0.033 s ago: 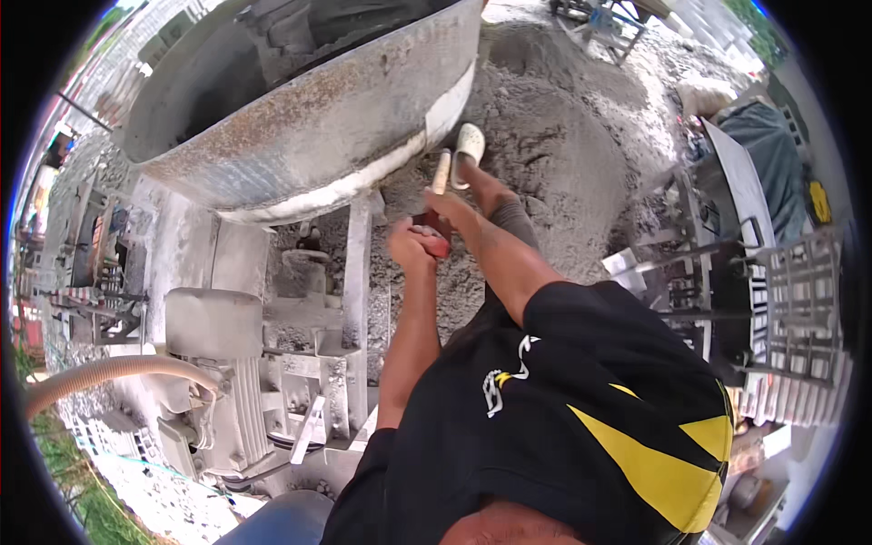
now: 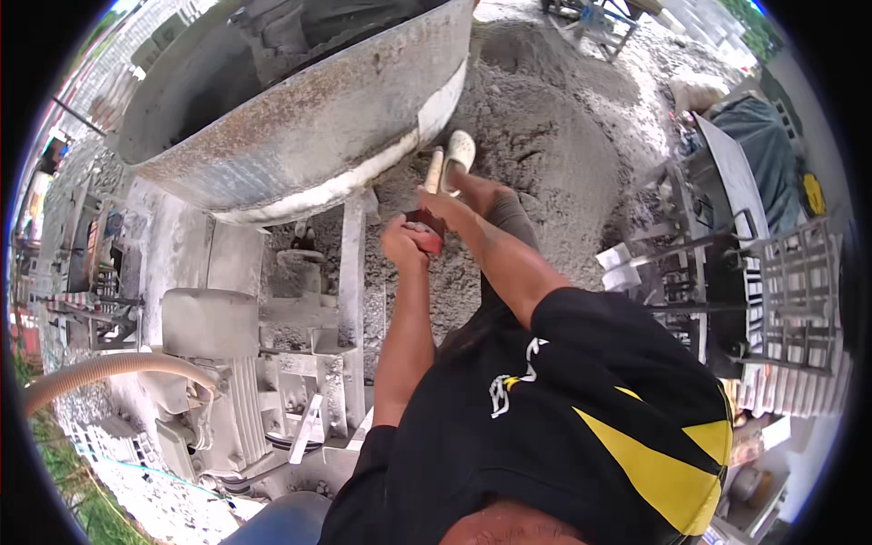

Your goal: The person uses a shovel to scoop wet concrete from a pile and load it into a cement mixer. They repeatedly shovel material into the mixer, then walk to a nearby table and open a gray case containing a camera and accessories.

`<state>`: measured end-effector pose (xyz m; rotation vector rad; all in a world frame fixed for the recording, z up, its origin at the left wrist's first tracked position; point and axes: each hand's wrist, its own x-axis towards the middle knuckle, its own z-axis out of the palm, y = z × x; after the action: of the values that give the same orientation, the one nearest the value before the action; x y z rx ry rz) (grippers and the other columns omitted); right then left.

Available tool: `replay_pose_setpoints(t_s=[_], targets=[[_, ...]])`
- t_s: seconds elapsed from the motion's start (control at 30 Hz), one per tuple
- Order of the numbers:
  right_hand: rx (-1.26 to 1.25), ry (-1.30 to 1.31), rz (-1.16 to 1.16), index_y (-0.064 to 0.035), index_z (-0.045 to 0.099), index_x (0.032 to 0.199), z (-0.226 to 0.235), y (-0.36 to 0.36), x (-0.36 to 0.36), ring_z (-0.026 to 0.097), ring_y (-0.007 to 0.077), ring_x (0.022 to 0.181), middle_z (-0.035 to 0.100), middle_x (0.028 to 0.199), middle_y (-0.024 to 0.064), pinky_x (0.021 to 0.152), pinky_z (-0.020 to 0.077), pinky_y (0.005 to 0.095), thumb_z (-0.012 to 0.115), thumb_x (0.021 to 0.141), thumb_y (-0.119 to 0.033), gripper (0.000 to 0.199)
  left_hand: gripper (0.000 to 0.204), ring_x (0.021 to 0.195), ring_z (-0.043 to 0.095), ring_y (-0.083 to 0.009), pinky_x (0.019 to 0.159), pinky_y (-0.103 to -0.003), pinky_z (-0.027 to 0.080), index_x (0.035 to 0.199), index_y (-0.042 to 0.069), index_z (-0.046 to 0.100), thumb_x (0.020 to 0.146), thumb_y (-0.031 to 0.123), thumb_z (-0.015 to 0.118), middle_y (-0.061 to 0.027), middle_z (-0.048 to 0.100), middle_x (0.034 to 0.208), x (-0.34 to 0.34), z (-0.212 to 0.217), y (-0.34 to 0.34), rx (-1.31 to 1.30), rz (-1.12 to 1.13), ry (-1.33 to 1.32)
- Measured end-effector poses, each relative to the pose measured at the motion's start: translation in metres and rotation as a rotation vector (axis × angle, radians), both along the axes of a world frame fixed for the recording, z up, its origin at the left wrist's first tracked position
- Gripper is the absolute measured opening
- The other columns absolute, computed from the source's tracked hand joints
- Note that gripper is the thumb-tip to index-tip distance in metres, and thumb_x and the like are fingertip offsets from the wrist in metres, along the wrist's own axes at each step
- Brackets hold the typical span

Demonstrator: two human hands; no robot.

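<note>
Red-gripped tool (image 2: 432,242) | axis: fore-aft | pale shaft (image 2: 435,171) points away, beside shoe (image 2: 462,149)

One head-worn fisheye looks steeply down and forward from above the wearer's black shirt (image 2: 581,363), behind both grips; the left grip (image 2: 404,242) and right grip (image 2: 443,208) appear small, at arm's reach, its wide field running past them beyond the metal tub (image 2: 318,118).
</note>
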<state>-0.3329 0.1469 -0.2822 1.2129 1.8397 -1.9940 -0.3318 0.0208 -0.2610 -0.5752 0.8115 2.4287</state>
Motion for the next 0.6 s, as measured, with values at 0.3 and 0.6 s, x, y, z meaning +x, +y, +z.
replay_pose_setpoints(t_s=[0.3,0.6], targets=[[0.553,-0.080,0.042,0.0068,0.063,0.099,-0.038,-0.055,0.039,0.062,0.0427,0.088,0.064,0.088,0.0285,0.076,0.0461,0.0467,0.038,0.094,-0.051,0.064,0.015,0.056,0.059,-0.0230,0.053,-0.033,0.048,0.084,-0.002,0.063,0.073,0.006,0.058,-0.0097,0.059,0.066,0.015,-0.020,-0.034,-0.342,-0.042,0.064],[0.775,0.002,0.176,-0.0041,0.066,0.095,-0.132,-0.123,0.155,0.062,0.0432,0.079,0.065,0.085,0.0248,0.071,0.0493,0.0477,0.032,0.095,-0.052,0.058,0.012,0.061,0.059,-0.0207,0.059,-0.033,0.051,0.088,0.002,0.058,0.076,0.005,0.058,-0.0071,0.057,0.066,0.129,-0.166,-0.098,0.006,-0.132,-0.117]])
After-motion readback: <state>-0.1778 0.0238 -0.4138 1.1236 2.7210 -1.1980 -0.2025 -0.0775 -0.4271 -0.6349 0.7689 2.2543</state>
